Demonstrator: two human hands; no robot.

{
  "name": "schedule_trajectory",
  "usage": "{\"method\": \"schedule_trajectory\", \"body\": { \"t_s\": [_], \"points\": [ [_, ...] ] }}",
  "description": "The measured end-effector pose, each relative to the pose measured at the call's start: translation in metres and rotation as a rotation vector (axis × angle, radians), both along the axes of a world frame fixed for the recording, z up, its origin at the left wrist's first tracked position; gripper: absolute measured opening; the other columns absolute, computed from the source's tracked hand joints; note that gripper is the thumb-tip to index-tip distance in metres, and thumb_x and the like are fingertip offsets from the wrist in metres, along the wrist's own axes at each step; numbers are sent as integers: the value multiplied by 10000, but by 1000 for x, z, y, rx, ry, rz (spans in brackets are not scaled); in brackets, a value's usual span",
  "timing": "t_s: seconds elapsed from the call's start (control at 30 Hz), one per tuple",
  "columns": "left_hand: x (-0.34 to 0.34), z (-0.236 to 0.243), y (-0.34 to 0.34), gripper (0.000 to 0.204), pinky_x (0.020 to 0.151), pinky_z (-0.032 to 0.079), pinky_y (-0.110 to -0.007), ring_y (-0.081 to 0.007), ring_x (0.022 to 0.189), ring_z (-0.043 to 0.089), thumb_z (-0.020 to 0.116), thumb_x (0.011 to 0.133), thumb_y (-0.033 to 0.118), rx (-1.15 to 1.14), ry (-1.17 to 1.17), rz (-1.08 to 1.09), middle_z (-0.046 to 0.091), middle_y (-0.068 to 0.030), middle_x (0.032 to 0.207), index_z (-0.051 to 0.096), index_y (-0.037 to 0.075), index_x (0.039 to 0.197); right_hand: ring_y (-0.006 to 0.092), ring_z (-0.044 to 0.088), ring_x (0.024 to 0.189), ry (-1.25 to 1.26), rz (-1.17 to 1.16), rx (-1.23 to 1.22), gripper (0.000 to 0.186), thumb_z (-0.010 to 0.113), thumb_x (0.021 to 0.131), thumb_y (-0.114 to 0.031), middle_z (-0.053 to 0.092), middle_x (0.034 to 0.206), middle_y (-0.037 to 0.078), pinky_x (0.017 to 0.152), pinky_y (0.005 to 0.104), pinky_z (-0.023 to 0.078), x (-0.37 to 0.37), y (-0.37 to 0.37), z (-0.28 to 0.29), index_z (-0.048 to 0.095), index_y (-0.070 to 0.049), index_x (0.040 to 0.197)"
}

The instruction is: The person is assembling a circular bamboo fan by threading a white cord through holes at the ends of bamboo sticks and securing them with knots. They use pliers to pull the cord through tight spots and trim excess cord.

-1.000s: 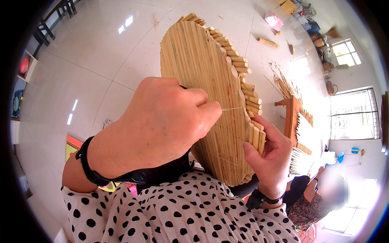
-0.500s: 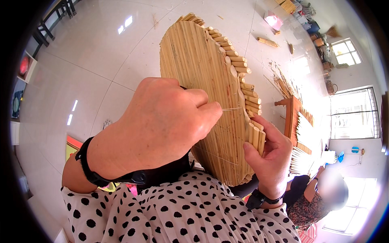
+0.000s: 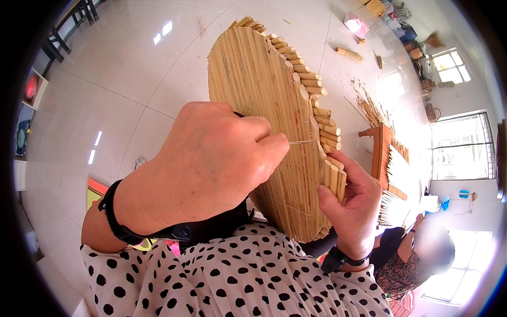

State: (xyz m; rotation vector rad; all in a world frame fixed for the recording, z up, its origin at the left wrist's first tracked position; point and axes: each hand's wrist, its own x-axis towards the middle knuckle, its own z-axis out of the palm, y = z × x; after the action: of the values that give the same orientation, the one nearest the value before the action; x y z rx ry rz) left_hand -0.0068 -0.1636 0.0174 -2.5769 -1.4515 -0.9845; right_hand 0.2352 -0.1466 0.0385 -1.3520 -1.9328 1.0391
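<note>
An oval board of pale reed stalks (image 3: 264,90) stands tilted over my lap, short round stalk pieces (image 3: 306,75) lining its right edge. My left hand (image 3: 206,158) is closed across the board's face, pinching a thin pale strand or needle (image 3: 301,141) that runs toward that edge; I cannot tell which it is. My right hand (image 3: 351,203) grips the lower right rim, thumb against a few short stalks (image 3: 334,177) there, fingers curled behind. What my left fingertips press on is hidden.
At the right, a wooden bench (image 3: 380,149) bears rows of pale sticks (image 3: 396,161). Loose stalks (image 3: 369,108) lie on the tiled floor beyond. A co-worker in dark clothes (image 3: 404,264) is at the lower right. Dark stools (image 3: 58,37) stand top left, and boxes (image 3: 417,53) line the far wall.
</note>
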Motion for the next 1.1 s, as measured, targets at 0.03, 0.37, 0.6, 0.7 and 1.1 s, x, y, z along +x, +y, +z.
{"method": "schedule_trajectory", "body": {
  "t_s": [0.03, 0.37, 0.6, 0.7, 1.1],
  "points": [
    [0, 0, 0, 208, 452, 392, -297, -188, 451, 484, 728, 650, 32, -1, 1, -1, 520, -5, 585, 689, 56, 853, 154, 674, 961, 0, 0, 1, 484, 687, 756, 21, 681, 1032, 161, 892, 294, 541, 0, 0, 0, 584, 102, 1222],
    [1, 1, 1, 195, 455, 394, -296, -183, 452, 491, 723, 661, 27, 2, 2, -16, 514, -4, 577, 689, 51, 851, 166, 687, 958, -3, 21, 37, 485, 686, 756, 23, 685, 1040, 172, 876, 297, 551, 2, 1, -1, 584, 101, 1224],
    [2, -1, 2, 198, 458, 393, -295, -174, 450, 495, 718, 660, 25, 21, 0, -12, 503, -2, 571, 694, 49, 855, 174, 696, 956, 0, 28, 47, 481, 680, 757, 25, 688, 1040, 175, 873, 290, 550, 3, 2, -2, 585, 104, 1222],
    [2, 0, 2, 202, 460, 396, -293, -173, 450, 496, 716, 657, 26, 14, 1, -16, 501, -2, 571, 694, 49, 856, 174, 697, 953, 4, 25, 43, 480, 678, 756, 26, 689, 1036, 172, 871, 288, 550, 3, 2, -2, 586, 103, 1221],
    [4, 1, 2, 210, 457, 385, -292, -170, 446, 490, 724, 650, 29, 2, 16, -12, 497, -4, 573, 700, 47, 858, 166, 692, 941, 8, 32, 43, 486, 679, 751, 27, 689, 1006, 161, 863, 288, 551, 6, 3, -3, 585, 100, 1223]
  ]
}}
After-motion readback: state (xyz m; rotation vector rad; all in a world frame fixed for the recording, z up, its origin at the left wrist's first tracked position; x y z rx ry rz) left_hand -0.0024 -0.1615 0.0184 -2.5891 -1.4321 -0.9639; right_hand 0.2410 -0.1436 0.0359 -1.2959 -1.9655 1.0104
